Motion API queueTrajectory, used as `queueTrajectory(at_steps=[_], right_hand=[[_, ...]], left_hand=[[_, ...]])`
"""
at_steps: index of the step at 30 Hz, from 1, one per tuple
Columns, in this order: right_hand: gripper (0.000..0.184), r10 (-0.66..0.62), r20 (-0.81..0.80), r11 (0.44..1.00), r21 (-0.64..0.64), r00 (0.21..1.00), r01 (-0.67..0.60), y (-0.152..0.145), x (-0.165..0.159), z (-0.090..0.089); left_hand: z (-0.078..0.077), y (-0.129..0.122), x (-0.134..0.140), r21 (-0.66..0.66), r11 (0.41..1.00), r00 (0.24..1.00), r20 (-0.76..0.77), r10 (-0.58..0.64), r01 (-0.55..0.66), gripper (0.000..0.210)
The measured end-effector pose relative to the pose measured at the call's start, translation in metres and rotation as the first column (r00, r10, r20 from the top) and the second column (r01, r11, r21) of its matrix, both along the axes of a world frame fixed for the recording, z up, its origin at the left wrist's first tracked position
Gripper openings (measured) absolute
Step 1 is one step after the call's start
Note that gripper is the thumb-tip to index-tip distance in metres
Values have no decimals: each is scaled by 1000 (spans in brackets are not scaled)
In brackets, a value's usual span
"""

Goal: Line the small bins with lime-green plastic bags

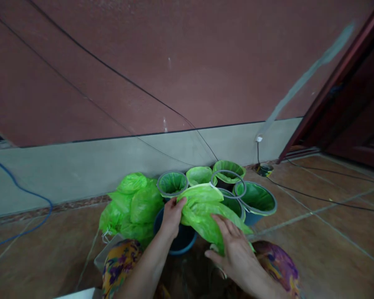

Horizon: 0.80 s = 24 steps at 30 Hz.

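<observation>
A thin bright green plastic bag (202,203) hangs between my hands above the bins. My left hand (172,216) pinches its left edge near the top. My right hand (235,249) lies against the bag's lower right side, fingers stretched and thumb apart. Below the bag and partly hidden by my left forearm stands a blue bin (187,249) with a dark inside. Behind it are several bins lined with green bags, among them a left one (172,182) and a right one (258,199). A loose grey ring (243,189) rests over the bins to the right of the bag.
Filled green bags (140,203) are heaped on the left beside a pale container (102,255). A small tin (264,170) stands by the wall socket (259,138), with a black cable across the tiles (330,224). A blue hose (34,193) runs at far left; a door is at right.
</observation>
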State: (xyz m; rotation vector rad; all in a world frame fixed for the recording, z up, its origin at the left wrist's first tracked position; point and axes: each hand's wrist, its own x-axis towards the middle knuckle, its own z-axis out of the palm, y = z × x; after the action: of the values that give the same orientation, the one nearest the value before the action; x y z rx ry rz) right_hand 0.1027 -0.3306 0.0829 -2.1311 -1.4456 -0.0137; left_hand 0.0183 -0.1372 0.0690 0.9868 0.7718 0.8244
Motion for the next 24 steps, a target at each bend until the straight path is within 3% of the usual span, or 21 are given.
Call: queueTrajectory(at_steps=[2, 4, 8, 13, 19, 24], right_hand=[[52, -95, 30, 988, -123, 995, 98, -3, 13, -18], [41, -156, 59, 976, -145, 986, 163, -8, 36, -24], [37, -176, 133, 984, -6, 975, 179, -28, 81, -2], [39, -264, 161, 965, 37, 951, 261, -56, 110, 19], [42, -436, 61, 900, 58, 898, 433, -80, 139, 25], [46, -561, -6, 824, 90, 828, 560, -87, 142, 46]], left_hand=[[1, 3, -1, -30, 1000, 1000, 27, 4, -3, 37], [1, 8, -5, -46, 999, 999, 47, -18, 20, 39], [-1, 20, -17, -28, 999, 998, 52, -29, 31, 36], [-7, 34, -33, 57, 996, 996, 58, -71, 68, 35], [-7, 45, -51, 117, 978, 984, 29, -175, 171, 42], [-7, 50, -54, 55, 995, 988, 128, -89, 82, 39]])
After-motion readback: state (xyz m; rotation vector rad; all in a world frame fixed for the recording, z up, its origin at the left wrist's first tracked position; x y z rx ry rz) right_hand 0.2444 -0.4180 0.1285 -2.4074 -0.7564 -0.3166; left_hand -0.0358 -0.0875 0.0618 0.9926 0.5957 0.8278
